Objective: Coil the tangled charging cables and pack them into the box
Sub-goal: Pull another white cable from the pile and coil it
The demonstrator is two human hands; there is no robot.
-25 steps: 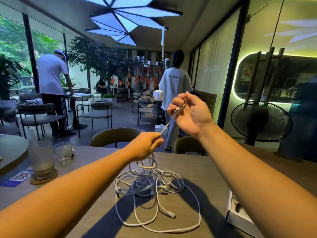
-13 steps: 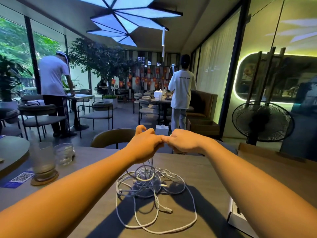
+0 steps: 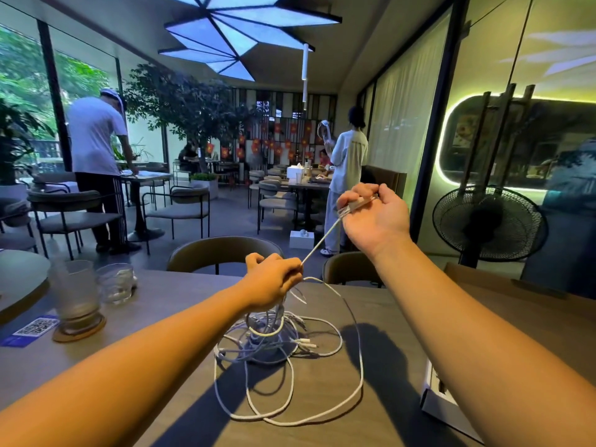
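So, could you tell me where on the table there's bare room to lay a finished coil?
There is bare table between the glasses and the cable tangle, and a narrower strip between the tangle's outer loop and the box. The middle is crowded with loose loops hanging from the left hand.

One head-worn wide-angle view looks forward and down over the near table (image 3: pixel 180 295)
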